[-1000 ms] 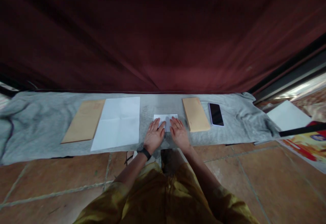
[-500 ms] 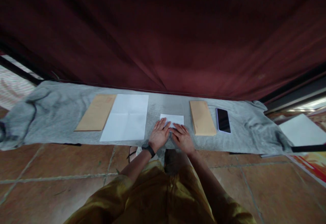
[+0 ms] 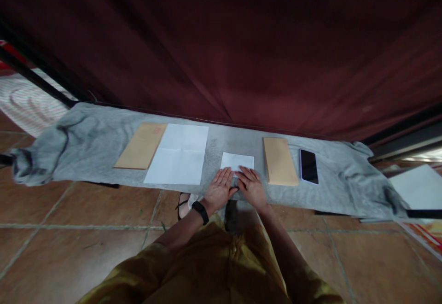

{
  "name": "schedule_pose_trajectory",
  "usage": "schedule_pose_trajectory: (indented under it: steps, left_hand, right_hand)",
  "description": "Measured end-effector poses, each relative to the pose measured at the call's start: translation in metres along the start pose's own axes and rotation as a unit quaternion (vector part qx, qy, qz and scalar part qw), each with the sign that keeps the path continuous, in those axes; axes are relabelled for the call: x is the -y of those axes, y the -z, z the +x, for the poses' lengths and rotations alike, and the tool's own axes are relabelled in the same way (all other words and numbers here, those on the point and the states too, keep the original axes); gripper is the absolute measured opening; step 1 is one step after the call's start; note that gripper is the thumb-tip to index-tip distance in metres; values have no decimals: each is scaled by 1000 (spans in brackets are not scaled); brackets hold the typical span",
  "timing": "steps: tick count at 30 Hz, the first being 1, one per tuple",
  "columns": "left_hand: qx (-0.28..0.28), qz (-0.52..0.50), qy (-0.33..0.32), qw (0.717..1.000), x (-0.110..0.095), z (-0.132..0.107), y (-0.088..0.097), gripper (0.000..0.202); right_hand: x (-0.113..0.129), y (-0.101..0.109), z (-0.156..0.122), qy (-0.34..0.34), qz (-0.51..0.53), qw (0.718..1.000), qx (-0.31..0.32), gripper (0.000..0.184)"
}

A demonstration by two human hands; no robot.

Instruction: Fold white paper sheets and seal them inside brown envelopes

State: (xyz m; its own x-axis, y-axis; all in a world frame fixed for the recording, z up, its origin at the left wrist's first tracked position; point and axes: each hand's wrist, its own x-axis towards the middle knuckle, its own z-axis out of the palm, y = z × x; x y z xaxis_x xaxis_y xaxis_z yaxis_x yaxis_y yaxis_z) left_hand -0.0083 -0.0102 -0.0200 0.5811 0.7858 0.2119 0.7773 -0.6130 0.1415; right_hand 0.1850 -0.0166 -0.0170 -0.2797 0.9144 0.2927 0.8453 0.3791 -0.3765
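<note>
A small folded sheet of white paper [image 3: 237, 160] lies flat on the grey cloth in front of me. My left hand [image 3: 219, 190], with a dark band on its wrist, lies flat with its fingertips on the paper's near edge. Beside it my right hand [image 3: 252, 189] presses its stretched fingers on the same edge, a little to the right. Fingers hide the near part of the paper. Left of my hands is a larger white sheet [image 3: 177, 156] with a crease across it. To the right lie brown envelopes [image 3: 280, 162], apparently a stack.
Another brown envelope [image 3: 141, 146] touches the large sheet's left side. A smartphone [image 3: 308, 166] lies right of the stack. The grey cloth [image 3: 331, 189] covers a narrow bench, with a dark red curtain [image 3: 221, 64] behind it. Tiled floor [image 3: 103, 248] shows below.
Both hands have slid nearer to me on the folded paper, so more of it shows. The whole view has shifted and turned slightly.
</note>
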Motion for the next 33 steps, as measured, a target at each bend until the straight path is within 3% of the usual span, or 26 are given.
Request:
schedule_pose_trajectory:
  steps: [9, 20, 26, 33]
  left_hand:
    - [5, 6, 27, 1000, 8, -18, 6, 70]
    - [0, 16, 46, 999, 6, -19, 14, 68]
    - [-17, 8, 35, 999, 8, -5, 20, 52]
    - [-4, -7, 12, 1000, 6, 26, 13, 50]
  right_hand:
    - [-1, -1, -2, -2, 13, 1000, -3, 38]
    - [-1, -2, -3, -3, 15, 1000, -7, 39]
    - [2, 0, -1, -6, 10, 1000, -8, 39]
    - [5, 1, 2, -27, 5, 1000, -10, 38]
